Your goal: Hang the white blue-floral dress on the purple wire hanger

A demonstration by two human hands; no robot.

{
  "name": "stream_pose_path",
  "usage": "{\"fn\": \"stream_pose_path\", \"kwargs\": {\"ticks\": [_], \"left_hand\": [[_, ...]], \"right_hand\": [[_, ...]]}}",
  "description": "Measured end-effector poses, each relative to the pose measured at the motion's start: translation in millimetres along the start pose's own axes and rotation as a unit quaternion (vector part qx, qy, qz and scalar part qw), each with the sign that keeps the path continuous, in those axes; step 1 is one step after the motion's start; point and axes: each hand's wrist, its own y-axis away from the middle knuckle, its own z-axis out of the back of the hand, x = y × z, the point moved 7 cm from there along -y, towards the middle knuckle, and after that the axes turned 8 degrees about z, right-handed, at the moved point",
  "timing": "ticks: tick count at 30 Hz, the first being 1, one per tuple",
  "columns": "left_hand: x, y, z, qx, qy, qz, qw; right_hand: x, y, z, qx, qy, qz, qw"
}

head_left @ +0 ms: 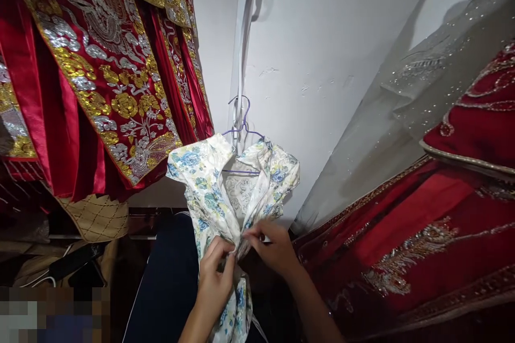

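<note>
A white sleeveless-looking dress (211, 193) with blue, green and yellow flowers hangs from a purple wire hanger (246, 118). Its front edges part in a deep V, showing a pale patterned lining (240, 193). My left hand (217, 265) pinches the fabric at the bottom of this opening between thumb and fingers. Just to its right, my right hand (271, 246) has its fingertips pressed together at the opening's other edge. Whatever lies between those right fingertips is too small to make out. The dress's lower part falls behind my left wrist.
Red garments with gold and silver embroidery (116, 75) hang at left. On the right are a sparkling sheer veil (362, 134) and red beaded cloth (426, 236). A white strap (241, 37) runs down the wall (330, 27) to the hanger. Dark blue trousers (164, 268) show below.
</note>
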Motion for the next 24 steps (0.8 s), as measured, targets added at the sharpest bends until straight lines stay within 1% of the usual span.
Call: {"fn": "stream_pose_path", "kwargs": {"ticks": [2, 4, 8, 10, 11, 13, 15, 16, 18, 19, 21, 22, 24], "left_hand": [[1.5, 3.5, 0.4, 0.004, 0.002, 0.011, 1.000], [3.6, 6.6, -2.0, 0.015, 0.002, 0.025, 1.000], [8.4, 11.5, -8.1, 0.032, 0.004, 0.063, 0.998], [7.3, 12.3, -8.5, 0.043, -0.005, 0.072, 0.996], [4.5, 11.6, -8.0, 0.054, -0.016, 0.068, 0.996], [-6.0, 5.9, -4.9, 0.084, -0.046, 0.046, 0.994], [-23.7, -8.7, 3.8, 0.098, -0.073, 0.014, 0.992], [-35.7, -20.5, 11.4, 0.086, -0.076, -0.005, 0.993], [-65.5, -52.0, 31.5, 0.025, -0.066, -0.048, 0.996], [-84.8, -69.5, 41.6, -0.012, -0.054, -0.090, 0.994], [-125.1, -103.5, 54.6, -0.066, -0.067, -0.186, 0.978], [-141.9, -119.9, 56.2, -0.074, -0.087, -0.219, 0.969], [-166.9, -147.7, 51.0, -0.058, -0.131, -0.259, 0.955]], "right_hand": [[3.5, -29.3, 17.1, -0.003, 0.032, 0.046, 0.998], [6.2, -65.7, 37.1, -0.032, 0.061, 0.079, 0.994], [7.9, -138.0, 75.4, -0.142, 0.121, 0.114, 0.976], [8.8, -161.8, 84.7, -0.182, 0.140, 0.126, 0.965], [9.4, -169.0, 85.4, -0.188, 0.141, 0.131, 0.963], [11.1, -174.0, 79.9, -0.175, 0.126, 0.140, 0.967], [14.8, -168.5, 72.3, -0.161, 0.106, 0.144, 0.971], [17.8, -163.7, 69.2, -0.158, 0.097, 0.147, 0.972], [25.9, -154.4, 64.8, -0.152, 0.084, 0.153, 0.973], [30.3, -150.8, 63.6, -0.148, 0.078, 0.153, 0.974], [38.4, -146.4, 63.1, -0.142, 0.063, 0.146, 0.977], [41.5, -145.0, 63.9, -0.142, 0.053, 0.140, 0.978], [45.1, -143.1, 66.0, -0.151, 0.036, 0.127, 0.980]]}}
